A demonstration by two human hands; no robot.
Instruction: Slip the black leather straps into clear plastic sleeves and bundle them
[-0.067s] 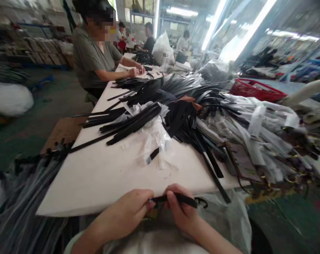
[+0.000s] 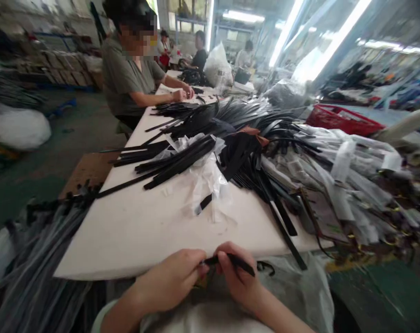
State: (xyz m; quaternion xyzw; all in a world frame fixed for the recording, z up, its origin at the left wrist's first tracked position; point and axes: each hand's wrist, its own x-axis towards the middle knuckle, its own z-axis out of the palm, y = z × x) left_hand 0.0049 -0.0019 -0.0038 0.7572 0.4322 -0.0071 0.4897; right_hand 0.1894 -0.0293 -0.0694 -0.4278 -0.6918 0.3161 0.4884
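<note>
Over the near edge of the table, both hands grip one narrow black strap (image 2: 243,265). My left hand (image 2: 171,280) is closed with its fingertips pinched at the strap's left end. Close beside it, my right hand (image 2: 236,273) clasps the strap between thumb and fingers, and a flat length sticks out to the right, tilted downward. Exactly what lies between the left fingertips is hidden. A thin dark curl (image 2: 266,268) shows just right of the right hand. Ahead lie crumpled clear plastic (image 2: 215,180) and a pile of black straps (image 2: 182,162) on the white table (image 2: 126,240).
Plastic-wrapped straps (image 2: 348,162) crowd the right side, near a phone-like flat object (image 2: 324,212) and a red basket (image 2: 342,118). More wrapped strips (image 2: 50,259) hang at lower left. A co-worker (image 2: 130,74) works along the table's left side.
The camera view has turned slightly left, so the surroundings sit a little further right. The strap's free end tips slightly lower; both hands keep their grip.
</note>
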